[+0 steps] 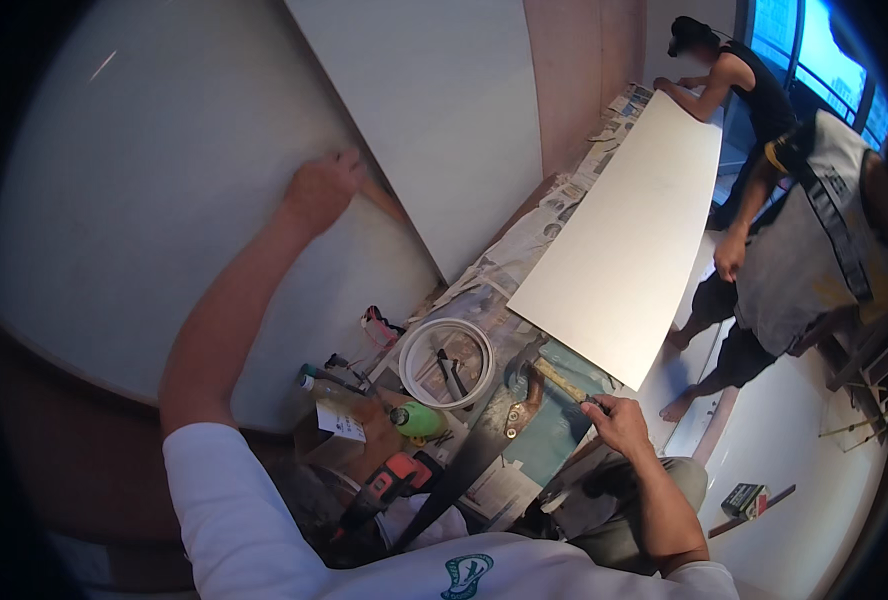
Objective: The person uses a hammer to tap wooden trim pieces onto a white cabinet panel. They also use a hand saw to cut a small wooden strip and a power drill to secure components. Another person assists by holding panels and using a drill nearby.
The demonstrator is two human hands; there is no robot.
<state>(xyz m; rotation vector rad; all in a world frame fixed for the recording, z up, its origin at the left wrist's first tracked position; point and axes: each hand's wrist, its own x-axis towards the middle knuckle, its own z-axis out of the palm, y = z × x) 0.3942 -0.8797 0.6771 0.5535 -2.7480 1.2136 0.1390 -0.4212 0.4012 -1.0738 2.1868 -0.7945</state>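
from my remote seat i see the left hand (322, 190) above and left of the white ring (405, 365), fingers curled before a pale panel (184, 200) — i cannot tell whether it grips anything. right of the ring is the hammer (559, 382), its handle's end in the closed right hand (622, 427). i'd judge it stiff and head-heavy, best held low on the handle. for containers: left of the ring, a carton (342, 425), contents hidden; just below the ring, a green bottle (419, 419) — fill unseen. inside the ring lies a dark-handled tool (451, 373).
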